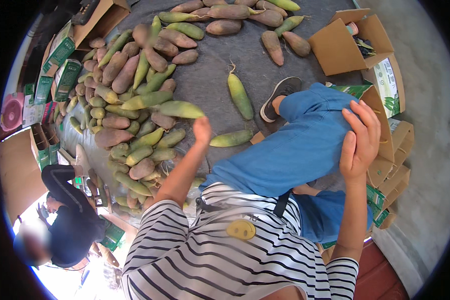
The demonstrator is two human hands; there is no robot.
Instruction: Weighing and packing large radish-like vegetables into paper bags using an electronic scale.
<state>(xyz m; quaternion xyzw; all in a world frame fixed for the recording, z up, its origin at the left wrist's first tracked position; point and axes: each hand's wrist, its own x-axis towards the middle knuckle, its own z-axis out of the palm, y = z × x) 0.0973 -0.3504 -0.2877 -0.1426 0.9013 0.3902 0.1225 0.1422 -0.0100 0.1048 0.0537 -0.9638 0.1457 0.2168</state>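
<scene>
My left hand [202, 130] is closed at the near end of a green radish [181, 109], which lies out over the pile to the left; motion blurs the fingers a little. Under and beyond it spreads a big heap of green and reddish-purple radishes [116, 123]. By my right knee, my right hand [361, 137] has its fingers stretched out, with nothing seen in it. It is nearest to my blue trouser leg and an open cardboard box [381, 116]. Two single green radishes, one upright in view [240, 96] and one lying crosswise [231, 138], rest on the dark ground sheet.
More radishes [225, 27] lie along the far side of the sheet. An open cardboard box [352, 44] stands far right, with further cartons [396, 145] beside my right leg. Green-printed cartons [65, 80] and a pink fan-like object [12, 111] are at left. Another person [72, 215] sits lower left.
</scene>
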